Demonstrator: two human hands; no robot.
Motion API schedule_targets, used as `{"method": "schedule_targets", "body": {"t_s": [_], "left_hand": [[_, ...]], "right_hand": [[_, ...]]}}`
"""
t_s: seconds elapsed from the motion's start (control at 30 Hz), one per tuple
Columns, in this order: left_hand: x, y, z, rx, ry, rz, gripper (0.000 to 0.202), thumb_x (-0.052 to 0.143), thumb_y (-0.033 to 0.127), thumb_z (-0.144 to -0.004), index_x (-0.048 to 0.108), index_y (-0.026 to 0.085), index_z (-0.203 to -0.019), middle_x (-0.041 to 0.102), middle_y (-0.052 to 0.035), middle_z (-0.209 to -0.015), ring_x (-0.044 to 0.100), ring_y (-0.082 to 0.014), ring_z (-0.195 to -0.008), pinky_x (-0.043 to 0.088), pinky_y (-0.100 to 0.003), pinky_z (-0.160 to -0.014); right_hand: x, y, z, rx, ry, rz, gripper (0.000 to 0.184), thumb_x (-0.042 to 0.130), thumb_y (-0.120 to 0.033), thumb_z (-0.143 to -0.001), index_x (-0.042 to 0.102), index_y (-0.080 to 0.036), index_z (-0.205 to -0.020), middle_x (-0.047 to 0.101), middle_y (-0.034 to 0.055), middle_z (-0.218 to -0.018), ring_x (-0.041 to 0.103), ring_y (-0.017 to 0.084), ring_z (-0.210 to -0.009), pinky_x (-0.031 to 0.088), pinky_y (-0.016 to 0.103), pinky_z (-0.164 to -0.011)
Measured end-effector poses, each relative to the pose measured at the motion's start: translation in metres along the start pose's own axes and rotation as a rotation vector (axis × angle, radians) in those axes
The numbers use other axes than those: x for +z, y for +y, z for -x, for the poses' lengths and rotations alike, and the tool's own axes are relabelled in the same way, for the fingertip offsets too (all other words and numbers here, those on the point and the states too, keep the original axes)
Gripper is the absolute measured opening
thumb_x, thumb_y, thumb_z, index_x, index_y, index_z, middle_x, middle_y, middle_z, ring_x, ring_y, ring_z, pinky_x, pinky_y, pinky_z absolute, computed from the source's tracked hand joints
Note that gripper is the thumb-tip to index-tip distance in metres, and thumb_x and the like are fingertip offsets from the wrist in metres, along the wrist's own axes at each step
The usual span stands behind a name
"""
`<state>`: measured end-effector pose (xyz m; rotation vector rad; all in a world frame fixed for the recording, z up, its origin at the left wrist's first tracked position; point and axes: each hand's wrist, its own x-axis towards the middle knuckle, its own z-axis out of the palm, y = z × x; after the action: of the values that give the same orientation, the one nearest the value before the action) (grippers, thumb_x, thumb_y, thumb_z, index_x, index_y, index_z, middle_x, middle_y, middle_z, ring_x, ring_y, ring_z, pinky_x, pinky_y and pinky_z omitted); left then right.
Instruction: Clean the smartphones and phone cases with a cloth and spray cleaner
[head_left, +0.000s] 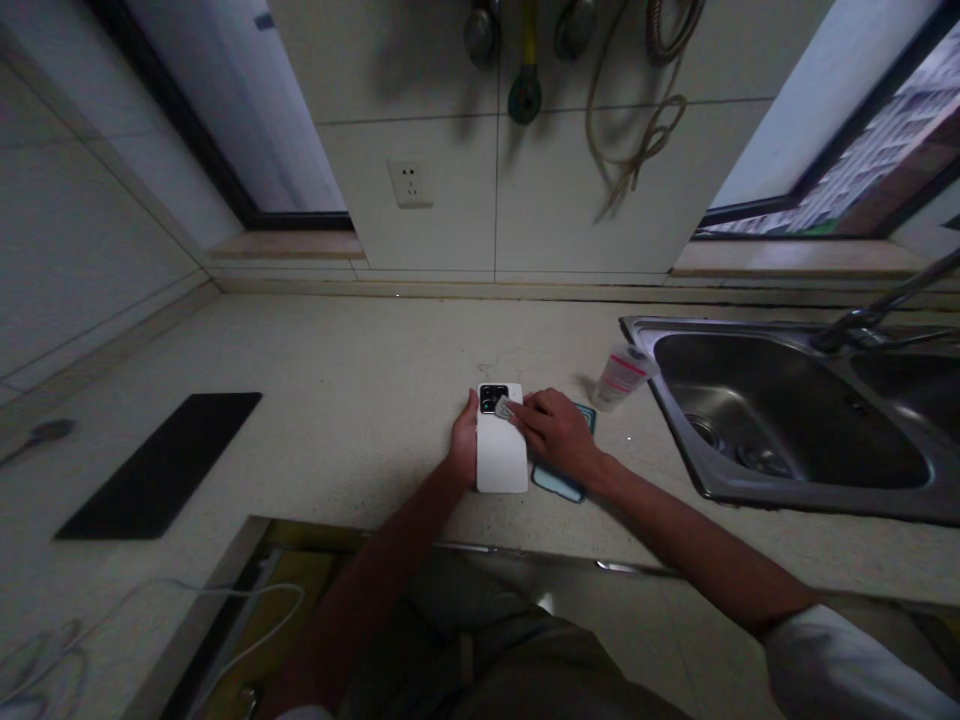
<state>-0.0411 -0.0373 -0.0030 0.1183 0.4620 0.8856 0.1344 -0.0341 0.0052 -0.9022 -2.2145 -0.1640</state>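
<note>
A white smartphone [502, 460] lies back side up on the counter, with a black camera block [492, 398] at its upper left. My left hand [464, 442] is closed along the phone's left edge, thumb up the side. Between the fingers of my right hand [559, 430] is a small greyish-white piece of cloth or wipe [503, 408], pressed against the lower right of the camera block. Partly under my right hand lies a light-blue, dark-edged phone or phone case [559, 485]. Which of the two it is, I cannot tell.
Right of my hands, a clear plastic cup or bottle with red print [622, 378] stands beside the steel sink [686, 455]. A black flat panel [161, 465] lies on the counter [360, 400] at left, near a white cable [172, 583]. A socket [410, 182] is on the wall.
</note>
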Motion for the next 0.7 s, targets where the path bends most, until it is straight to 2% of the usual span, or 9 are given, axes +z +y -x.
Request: {"method": "schedule_targets", "body": {"t_s": [0.1, 0.2, 0.27, 0.4, 0.57, 0.63, 0.7], "left_hand": [[0.001, -0.003, 0.002, -0.02, 0.04, -0.036, 0.065, 0.031, 0.065, -0.097, 0.066, 0.015, -0.121, 0.073, -0.0121, -0.085, 0.072, -0.031, -0.093, 0.055, -0.045, -0.086], [0.003, -0.005, 0.005, -0.04, 0.062, -0.067, 0.064, 0.029, 0.064, -0.099, 0.065, 0.017, -0.123, 0.074, -0.0116, -0.089, 0.072, -0.0305, -0.095, 0.055, -0.045, -0.087], [0.003, -0.006, 0.005, -0.034, 0.048, -0.057, 0.066, 0.028, 0.064, -0.099, 0.064, 0.016, -0.126, 0.074, -0.0133, -0.096, 0.071, -0.0317, -0.1, 0.054, -0.046, -0.09], [0.003, -0.004, 0.002, -0.002, 0.021, -0.03, 0.076, 0.027, 0.068, -0.097, 0.06, 0.01, -0.133, 0.072, -0.019, -0.113, 0.066, -0.0347, -0.114, 0.049, -0.048, -0.1], [0.011, -0.004, 0.003, 0.174, 0.012, -0.012, 0.075, 0.025, 0.065, -0.098, 0.047, 0.012, -0.146, 0.061, -0.0201, -0.138, 0.051, -0.0341, -0.136, 0.034, -0.055, -0.114], [0.013, -0.004, 0.005, 0.201, 0.016, -0.015, 0.075, 0.024, 0.065, -0.099, 0.044, 0.012, -0.149, 0.056, -0.0203, -0.144, 0.046, -0.0345, -0.14, 0.031, -0.058, -0.115], [0.013, -0.003, 0.005, 0.217, 0.016, -0.015, 0.076, 0.024, 0.065, -0.099, 0.041, 0.012, -0.151, 0.054, -0.0206, -0.146, 0.045, -0.0346, -0.141, 0.031, -0.059, -0.115]], "right_hand": [[0.0, 0.004, 0.0, 0.109, 0.032, 0.007, 0.032, 0.049, -0.033, -0.103, 0.075, -0.017, -0.112, 0.064, 0.0094, -0.084, 0.052, 0.021, -0.078, 0.04, 0.033, -0.066], [-0.004, 0.004, -0.002, 0.171, 0.022, 0.023, 0.033, 0.048, -0.033, -0.103, 0.074, -0.017, -0.116, 0.064, 0.0101, -0.087, 0.054, 0.022, -0.081, 0.043, 0.034, -0.069], [-0.006, -0.001, -0.003, 0.157, 0.002, 0.038, 0.034, 0.046, -0.031, -0.103, 0.072, -0.015, -0.118, 0.064, 0.0113, -0.088, 0.053, 0.023, -0.083, 0.043, 0.034, -0.07], [-0.003, -0.024, 0.003, -0.001, -0.084, 0.001, 0.03, 0.047, -0.027, -0.102, 0.071, -0.012, -0.112, 0.063, 0.0118, -0.088, 0.052, 0.022, -0.083, 0.041, 0.034, -0.071], [0.0, -0.059, 0.013, -0.23, -0.221, -0.073, 0.025, 0.048, -0.024, -0.101, 0.07, -0.013, -0.096, 0.061, 0.0085, -0.081, 0.049, 0.019, -0.075, 0.034, 0.033, -0.065], [0.0, -0.065, 0.015, -0.284, -0.243, -0.089, 0.025, 0.048, -0.024, -0.101, 0.07, -0.015, -0.092, 0.061, 0.0066, -0.079, 0.048, 0.018, -0.073, 0.033, 0.033, -0.065], [0.0, -0.063, 0.014, -0.311, -0.237, -0.101, 0.024, 0.048, -0.024, -0.102, 0.07, -0.017, -0.098, 0.062, 0.006, -0.081, 0.049, 0.018, -0.073, 0.034, 0.033, -0.066]]}}
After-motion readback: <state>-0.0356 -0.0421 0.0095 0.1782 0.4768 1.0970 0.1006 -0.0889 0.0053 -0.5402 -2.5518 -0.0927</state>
